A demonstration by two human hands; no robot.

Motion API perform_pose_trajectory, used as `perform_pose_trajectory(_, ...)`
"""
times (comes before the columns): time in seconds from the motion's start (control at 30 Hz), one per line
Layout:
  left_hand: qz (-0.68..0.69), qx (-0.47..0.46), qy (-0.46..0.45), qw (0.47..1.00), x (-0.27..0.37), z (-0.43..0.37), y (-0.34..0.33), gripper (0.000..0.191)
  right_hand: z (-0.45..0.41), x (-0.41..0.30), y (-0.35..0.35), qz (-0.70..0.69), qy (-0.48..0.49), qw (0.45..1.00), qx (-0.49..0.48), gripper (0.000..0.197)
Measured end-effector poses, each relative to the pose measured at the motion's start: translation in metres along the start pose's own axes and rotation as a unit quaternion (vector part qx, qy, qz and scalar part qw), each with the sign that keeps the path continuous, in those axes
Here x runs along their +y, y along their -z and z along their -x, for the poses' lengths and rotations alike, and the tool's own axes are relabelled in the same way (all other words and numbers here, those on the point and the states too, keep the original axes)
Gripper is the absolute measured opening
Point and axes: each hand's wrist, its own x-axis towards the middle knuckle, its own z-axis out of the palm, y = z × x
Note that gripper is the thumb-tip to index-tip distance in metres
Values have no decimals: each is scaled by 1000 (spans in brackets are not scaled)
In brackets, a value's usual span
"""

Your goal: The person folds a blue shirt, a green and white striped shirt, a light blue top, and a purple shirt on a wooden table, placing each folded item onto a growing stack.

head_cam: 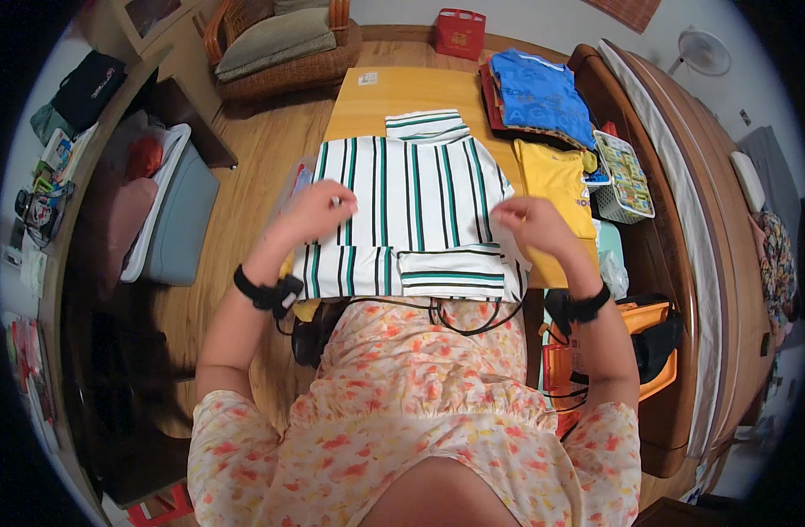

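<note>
A white turtleneck shirt with green and black stripes (396, 191) lies on a yellow wooden table (359, 99), its collar pointing away from me. Its near part is folded over, and a sleeve with crosswise stripes lies along the near edge. My left hand (323, 207) is over the shirt's left side, blurred, fingers curled with thumb near the fingertips. Over the right side hovers my right hand (531, 221), its thumb and fingers bent close together. Whether either hand pinches any cloth cannot be made out. Both wrists wear black straps with small devices.
Folded clothes with a blue T-shirt (541, 89) on top are stacked at the table's far right; a yellow T-shirt (557, 184) lies nearer. Beside them stands a plastic basket of packets (623, 178). A black cable (472, 329) crosses my lap. A grey-blue storage bin (182, 217) stands at left.
</note>
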Motion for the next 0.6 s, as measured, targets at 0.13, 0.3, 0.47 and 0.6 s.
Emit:
perform_pose_trajectory(0.13, -60, 72, 23, 995, -59, -63, 18, 32, -69, 14, 10, -35, -38, 994, 98, 31)
perform_pose_trajectory(0.3, -124, 90, 62, 986, -84, -115, 16, 36, -140, 51, 1, 19, -47, 983, 178, 37)
perform_pose_trajectory(0.47, -141, 153, 53, 977, -112, -135, 1, 29, -179, 64, -16, 90, -100, 976, 169, 36)
perform_pose_trajectory(0.6, -163, 114, 71, 977, -107, -146, 7, 15, -193, 73, -13, 110, -85, 980, 145, 31)
